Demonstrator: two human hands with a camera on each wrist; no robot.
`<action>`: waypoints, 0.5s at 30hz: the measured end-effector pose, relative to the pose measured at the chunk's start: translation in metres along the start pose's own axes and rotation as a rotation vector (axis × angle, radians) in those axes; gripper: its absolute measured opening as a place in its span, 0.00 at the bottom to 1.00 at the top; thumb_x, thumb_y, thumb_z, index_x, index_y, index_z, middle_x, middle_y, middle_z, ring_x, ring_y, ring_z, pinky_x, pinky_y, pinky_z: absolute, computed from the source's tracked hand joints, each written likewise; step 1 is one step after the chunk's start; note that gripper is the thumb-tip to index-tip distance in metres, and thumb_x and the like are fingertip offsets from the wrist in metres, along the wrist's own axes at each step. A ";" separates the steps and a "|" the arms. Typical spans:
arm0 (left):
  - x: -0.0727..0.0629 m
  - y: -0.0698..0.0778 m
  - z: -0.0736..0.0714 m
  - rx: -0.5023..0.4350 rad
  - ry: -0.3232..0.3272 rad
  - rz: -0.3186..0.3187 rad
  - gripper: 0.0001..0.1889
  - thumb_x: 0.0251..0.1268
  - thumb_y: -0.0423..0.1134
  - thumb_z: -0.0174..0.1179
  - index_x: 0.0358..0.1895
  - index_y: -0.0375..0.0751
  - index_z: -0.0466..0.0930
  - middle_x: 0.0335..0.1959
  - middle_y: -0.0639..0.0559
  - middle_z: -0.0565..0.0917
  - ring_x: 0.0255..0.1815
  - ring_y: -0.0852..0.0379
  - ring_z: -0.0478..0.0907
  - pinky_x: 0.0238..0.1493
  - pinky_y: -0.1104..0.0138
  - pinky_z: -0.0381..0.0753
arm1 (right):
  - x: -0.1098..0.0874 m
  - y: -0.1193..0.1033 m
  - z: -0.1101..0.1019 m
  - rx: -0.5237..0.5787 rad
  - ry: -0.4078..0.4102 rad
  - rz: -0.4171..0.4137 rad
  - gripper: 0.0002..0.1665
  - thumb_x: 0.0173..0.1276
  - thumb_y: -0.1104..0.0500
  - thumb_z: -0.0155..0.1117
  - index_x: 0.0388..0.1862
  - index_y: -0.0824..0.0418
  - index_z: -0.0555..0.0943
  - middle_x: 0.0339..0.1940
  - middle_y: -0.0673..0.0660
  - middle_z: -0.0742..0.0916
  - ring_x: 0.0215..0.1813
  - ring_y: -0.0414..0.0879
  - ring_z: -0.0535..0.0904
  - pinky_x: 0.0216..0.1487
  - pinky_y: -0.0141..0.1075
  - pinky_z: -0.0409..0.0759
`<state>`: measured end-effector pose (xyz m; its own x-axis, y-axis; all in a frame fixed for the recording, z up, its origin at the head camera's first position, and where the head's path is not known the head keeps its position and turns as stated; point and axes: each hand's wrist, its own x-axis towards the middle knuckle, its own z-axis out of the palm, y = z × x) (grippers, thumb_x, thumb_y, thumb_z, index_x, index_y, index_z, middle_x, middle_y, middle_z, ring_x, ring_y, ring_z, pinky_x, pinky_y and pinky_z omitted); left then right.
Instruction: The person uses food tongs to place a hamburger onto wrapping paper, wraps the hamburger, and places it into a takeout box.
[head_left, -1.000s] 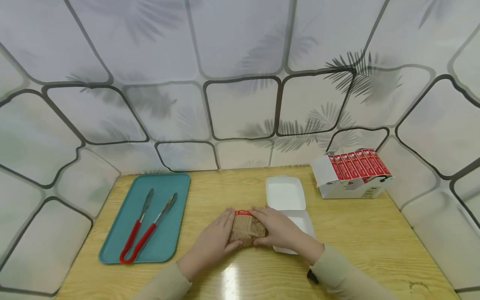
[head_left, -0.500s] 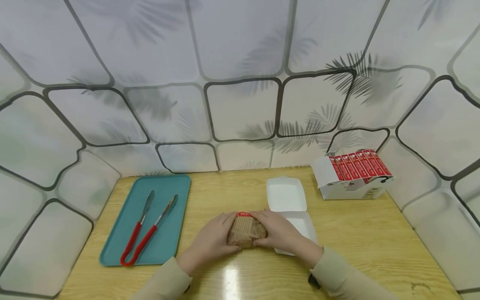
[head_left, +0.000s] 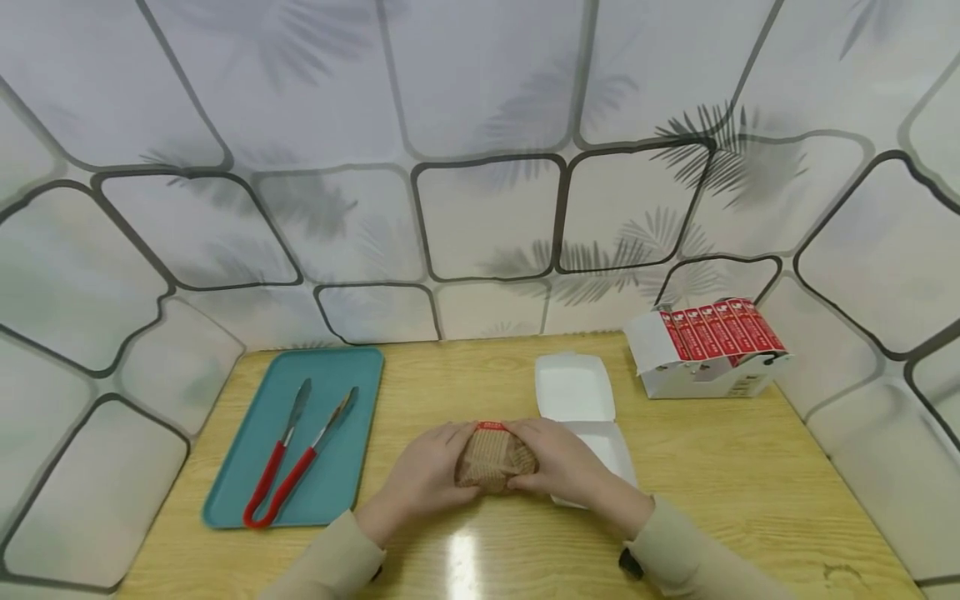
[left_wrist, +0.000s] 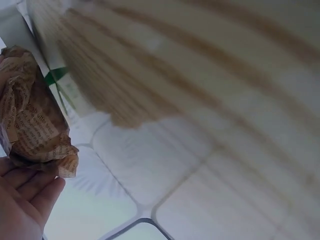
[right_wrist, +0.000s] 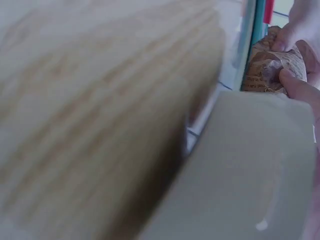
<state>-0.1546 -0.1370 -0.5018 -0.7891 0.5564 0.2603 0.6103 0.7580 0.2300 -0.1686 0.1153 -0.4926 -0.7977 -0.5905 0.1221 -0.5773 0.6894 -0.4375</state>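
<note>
Both hands hold a rounded paper-wrapped bundle (head_left: pixel 495 462), shaped like a wrapped burger, in brown printed paper with a red strip along its far edge. My left hand (head_left: pixel 426 471) grips its left side, thumb along the near edge. On the opposite side my right hand (head_left: pixel 564 462) curls its fingers over the top, with the thumb at the near side. Crumpled folds of the bundle (left_wrist: pixel 35 120) show above the left fingers in the left wrist view. The right forearm passes over an open white clamshell box (head_left: pixel 573 390), hiding part of its lower half. What the paper encloses is hidden.
A teal tray (head_left: pixel 232 483) lies at the left, bearing metal tongs with red handles (head_left: pixel 277 492). At the back right stands a white carton (head_left: pixel 690 382) with a row of red packets (head_left: pixel 723 329). A patterned curtain-like wall (head_left: pixel 487 217) borders the wooden table (head_left: pixel 750 475).
Fingers of both hands have shifted from lying over the top to curving round the sides. The bundle now looks rounder and its red strip less exposed. Tray, clamshell box and carton stay put.
</note>
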 end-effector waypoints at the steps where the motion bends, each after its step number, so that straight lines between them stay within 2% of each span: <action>1: 0.001 0.001 0.000 0.006 0.011 0.008 0.47 0.50 0.53 0.82 0.72 0.33 0.75 0.62 0.45 0.87 0.61 0.49 0.86 0.62 0.57 0.89 | -0.001 0.000 -0.002 -0.009 0.007 -0.010 0.48 0.57 0.49 0.86 0.72 0.67 0.77 0.65 0.61 0.87 0.65 0.56 0.85 0.69 0.53 0.84; 8: 0.010 0.014 -0.009 0.015 0.065 0.040 0.47 0.48 0.52 0.83 0.71 0.33 0.76 0.62 0.43 0.87 0.61 0.49 0.87 0.60 0.59 0.90 | -0.009 0.001 -0.023 -0.041 0.051 -0.057 0.49 0.56 0.49 0.87 0.72 0.68 0.77 0.64 0.61 0.88 0.65 0.57 0.85 0.69 0.53 0.84; 15: 0.026 0.031 -0.013 0.072 0.118 0.111 0.48 0.46 0.53 0.83 0.70 0.31 0.77 0.63 0.42 0.87 0.62 0.49 0.87 0.63 0.60 0.89 | -0.023 0.010 -0.040 -0.068 0.115 -0.082 0.50 0.52 0.52 0.90 0.72 0.67 0.78 0.64 0.60 0.88 0.64 0.57 0.85 0.67 0.53 0.85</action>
<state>-0.1557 -0.1034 -0.4752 -0.7011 0.5974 0.3893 0.6833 0.7190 0.1270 -0.1636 0.1527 -0.4640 -0.7599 -0.5965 0.2581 -0.6486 0.6701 -0.3609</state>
